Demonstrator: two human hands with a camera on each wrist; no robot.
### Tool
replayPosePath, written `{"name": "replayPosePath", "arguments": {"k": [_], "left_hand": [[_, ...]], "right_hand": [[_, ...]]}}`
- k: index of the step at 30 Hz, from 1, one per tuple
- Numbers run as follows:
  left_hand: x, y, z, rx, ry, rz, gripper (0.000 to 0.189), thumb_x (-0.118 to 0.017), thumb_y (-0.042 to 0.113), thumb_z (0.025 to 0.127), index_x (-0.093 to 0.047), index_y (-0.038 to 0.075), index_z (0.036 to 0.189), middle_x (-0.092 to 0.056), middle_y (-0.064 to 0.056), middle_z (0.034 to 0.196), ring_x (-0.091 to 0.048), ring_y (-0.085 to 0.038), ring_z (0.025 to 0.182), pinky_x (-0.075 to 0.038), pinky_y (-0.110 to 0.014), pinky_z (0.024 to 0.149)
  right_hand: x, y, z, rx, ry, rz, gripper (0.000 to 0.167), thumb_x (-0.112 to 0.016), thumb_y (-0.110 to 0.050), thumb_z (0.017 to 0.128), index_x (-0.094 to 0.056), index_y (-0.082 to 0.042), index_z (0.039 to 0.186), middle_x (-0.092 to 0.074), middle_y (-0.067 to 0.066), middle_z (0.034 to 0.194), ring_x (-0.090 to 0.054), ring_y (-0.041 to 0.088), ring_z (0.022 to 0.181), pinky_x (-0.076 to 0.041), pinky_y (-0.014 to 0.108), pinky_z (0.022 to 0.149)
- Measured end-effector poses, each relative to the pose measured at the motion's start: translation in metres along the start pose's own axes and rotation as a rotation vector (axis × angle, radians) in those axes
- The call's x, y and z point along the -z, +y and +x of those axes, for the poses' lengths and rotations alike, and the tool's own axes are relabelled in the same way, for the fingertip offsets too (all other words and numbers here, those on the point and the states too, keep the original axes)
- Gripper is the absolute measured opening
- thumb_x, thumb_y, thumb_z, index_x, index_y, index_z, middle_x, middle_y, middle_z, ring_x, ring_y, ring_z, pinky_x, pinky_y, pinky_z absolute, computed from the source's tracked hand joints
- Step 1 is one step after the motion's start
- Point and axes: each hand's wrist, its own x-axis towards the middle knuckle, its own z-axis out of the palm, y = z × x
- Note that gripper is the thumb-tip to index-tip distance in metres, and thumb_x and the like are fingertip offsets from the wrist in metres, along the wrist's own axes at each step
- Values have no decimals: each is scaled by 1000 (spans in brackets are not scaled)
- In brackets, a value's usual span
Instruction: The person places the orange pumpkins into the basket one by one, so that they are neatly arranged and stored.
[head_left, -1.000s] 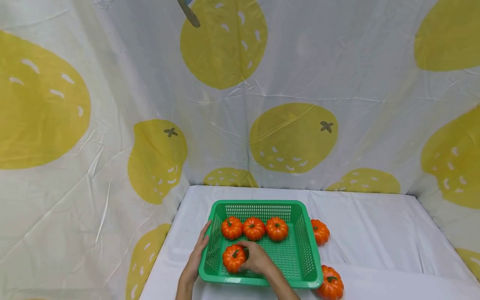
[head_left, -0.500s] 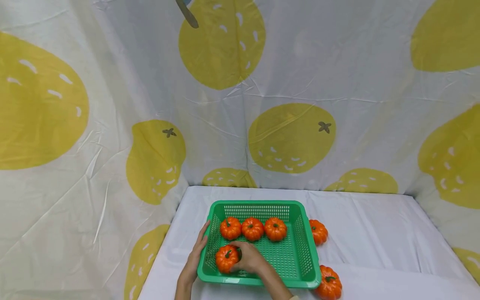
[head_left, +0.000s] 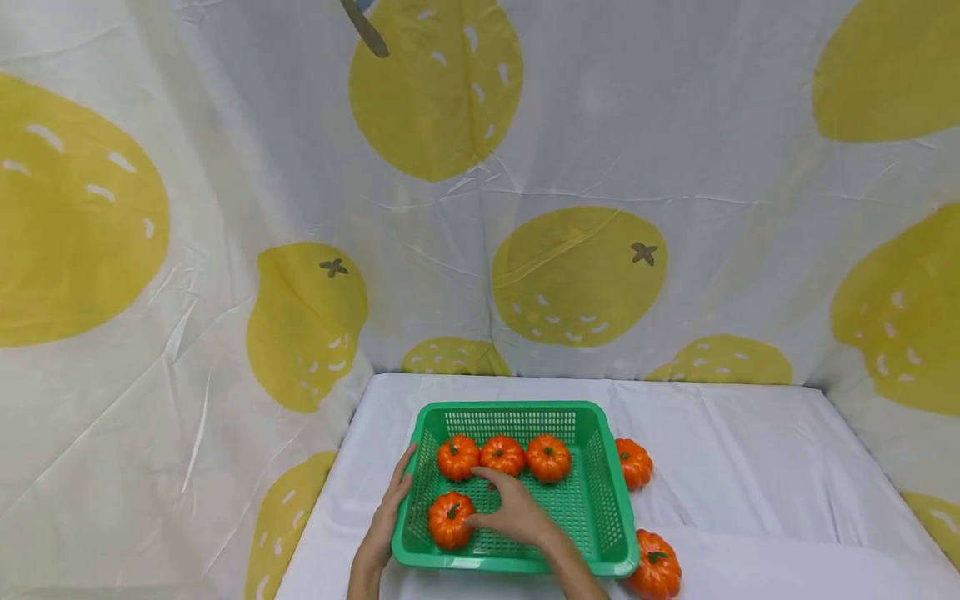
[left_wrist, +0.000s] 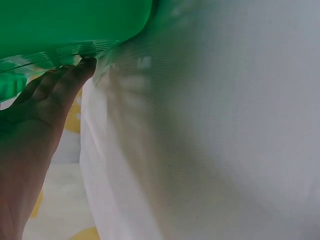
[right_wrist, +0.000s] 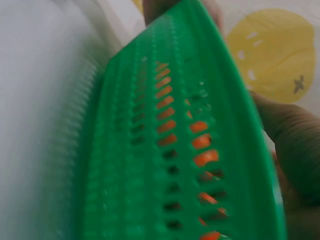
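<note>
A green plastic basket point(head_left: 517, 564) holds several orange pumpkins: a row of three along its back, with the middle one point(head_left: 502, 455) between two others, and one pumpkin point(head_left: 451, 520) at the front left. My left hand point(head_left: 381, 527) lies against the basket's left side with its fingers straight; the left wrist view shows those fingers point(left_wrist: 65, 85) under the rim. Over the basket's front half is my right hand point(head_left: 517, 512), fingers and thumb spread apart, holding nothing. Its thumb tip is right at the front-left pumpkin's side. In the right wrist view the basket wall hides most of that hand.
Outside the basket's right side, two more pumpkins sit on the white cloth: one towards the back point(head_left: 634, 463) and one by the front corner point(head_left: 656, 565). A curtain point(head_left: 420, 275) printed with yellow fruit hangs behind and to the left of the table.
The right hand first slid the front pumpkin left inside the basket, then let go and spread its fingers, drawing back to the right. My left hand stays at the basket's side.
</note>
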Motion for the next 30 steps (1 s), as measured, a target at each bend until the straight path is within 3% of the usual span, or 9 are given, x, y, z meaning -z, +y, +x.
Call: {"name": "replayPosePath", "arguments": {"k": [5, 12, 19, 24, 30], "left_hand": [[0, 2, 2, -2, -6, -7, 54, -28, 48, 112, -19, 39, 165, 0, -5, 177, 9, -40, 161, 8, -77, 120], [0, 1, 1, 9, 0, -3, 55, -28, 48, 112, -18, 38, 166, 0, -6, 177, 9, -41, 161, 8, -78, 119], [0, 0, 1, 1, -6, -9, 56, -27, 47, 112, -17, 37, 166, 2, -7, 177, 10, -41, 161, 8, -77, 120], [0, -1, 1, -3, -1, -3, 56, -28, 46, 112, -17, 37, 166, 1, -6, 177, 9, -40, 161, 8, -76, 120], [1, 0, 1, -3, -1, 10, 56, -28, 47, 112, -17, 37, 166, 1, -6, 177, 10, -41, 161, 8, -77, 120]], "right_hand": [[30, -4, -20, -11, 85, -74, 78, -85, -38, 85, -53, -5, 148, -56, 19, 150, -51, 47, 138, -43, 67, 110], [78, 2, -50, -47, 243, -161, 73, -79, -47, 89, -54, -15, 150, -55, 11, 153, -48, 41, 143, -41, 66, 112], [132, 29, -83, -33, 437, -246, 65, -74, -36, 97, -49, -15, 153, -56, 18, 149, -54, 44, 135, -45, 71, 104], [165, 58, -105, -156, 431, -307, 70, -70, -40, 99, -43, -10, 157, -51, 26, 151, -52, 48, 133, -43, 76, 99], [182, 96, -114, -239, 395, -329, 80, -72, -43, 97, -38, -6, 159, -44, 33, 154, -49, 53, 133, -43, 77, 98]]}}
